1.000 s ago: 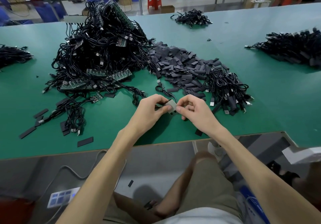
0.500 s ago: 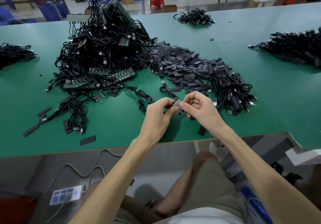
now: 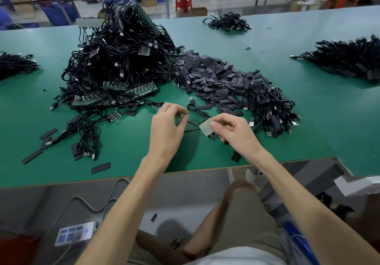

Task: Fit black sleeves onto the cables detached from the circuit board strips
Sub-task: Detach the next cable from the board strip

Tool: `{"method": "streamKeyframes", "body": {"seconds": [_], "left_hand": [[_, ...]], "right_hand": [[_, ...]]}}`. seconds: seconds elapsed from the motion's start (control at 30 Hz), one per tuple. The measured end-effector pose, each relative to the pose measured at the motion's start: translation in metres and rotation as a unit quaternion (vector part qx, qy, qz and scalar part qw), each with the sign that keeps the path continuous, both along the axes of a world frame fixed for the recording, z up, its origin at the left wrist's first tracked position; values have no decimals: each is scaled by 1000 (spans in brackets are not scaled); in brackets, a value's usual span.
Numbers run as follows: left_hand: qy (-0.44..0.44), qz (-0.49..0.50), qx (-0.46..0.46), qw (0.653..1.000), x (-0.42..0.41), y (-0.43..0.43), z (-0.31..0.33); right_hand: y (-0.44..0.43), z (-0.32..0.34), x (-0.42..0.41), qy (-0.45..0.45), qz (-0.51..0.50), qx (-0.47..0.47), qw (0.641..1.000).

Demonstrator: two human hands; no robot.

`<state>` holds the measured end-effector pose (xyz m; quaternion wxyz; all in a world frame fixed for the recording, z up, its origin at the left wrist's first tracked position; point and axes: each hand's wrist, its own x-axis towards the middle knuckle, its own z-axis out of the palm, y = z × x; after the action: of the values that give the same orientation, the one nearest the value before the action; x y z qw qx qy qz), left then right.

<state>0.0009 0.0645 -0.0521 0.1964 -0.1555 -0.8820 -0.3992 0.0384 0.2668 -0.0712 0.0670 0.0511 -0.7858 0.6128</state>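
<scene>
1. My right hand [image 3: 232, 130] pinched a small pale board [image 3: 205, 126] between the thumb and curled fingers [image 3: 214, 125], just above the green surface [image 3: 123, 162].
2. My left hand [image 3: 166, 127], at 9 o'clock of the board, had its fingers curled. Thumb and forefinger were closed on the thin black cable [image 3: 197, 111] coming off the board, though blur softened the grip.
3. The cable looped away toward 12 o'clock and ended in a plug [image 3: 191, 99] lying on the surface.
4. The heap of loose black sleeves [image 3: 216, 77] lay at 12 o'clock of my hands.
5. A tall tangle of cables [image 3: 119, 59] on green strips [image 3: 144, 91] stood at 10 o'clock.
6. A smaller bundle of cables [image 3: 269, 104] lay at 2 o'clock, touching the sleeve heap.
</scene>
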Motion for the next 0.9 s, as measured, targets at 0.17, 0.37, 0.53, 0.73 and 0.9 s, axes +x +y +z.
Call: {"method": "streamKeyframes", "body": {"seconds": [0.17,0.37,0.53,0.73,0.9], "left_hand": [[17,56,-84,995,-14,-12,-1],[-69,72,-37,994,-27,-30,-12],[-61,30,-36,997,-25,-28,-13],[-17,-32,-36,999,-20,-26,-14],[-52,-68,-2,996,-20,-27,-14]], "right_hand": [[-1,2,1,-6,8,8,1000],[0,2,1,-7,12,15,1000],[3,1,0,0,-6,4,1000],[3,3,1,4,-19,-32,999],[5,4,2,9,-30,-120,992]]}}
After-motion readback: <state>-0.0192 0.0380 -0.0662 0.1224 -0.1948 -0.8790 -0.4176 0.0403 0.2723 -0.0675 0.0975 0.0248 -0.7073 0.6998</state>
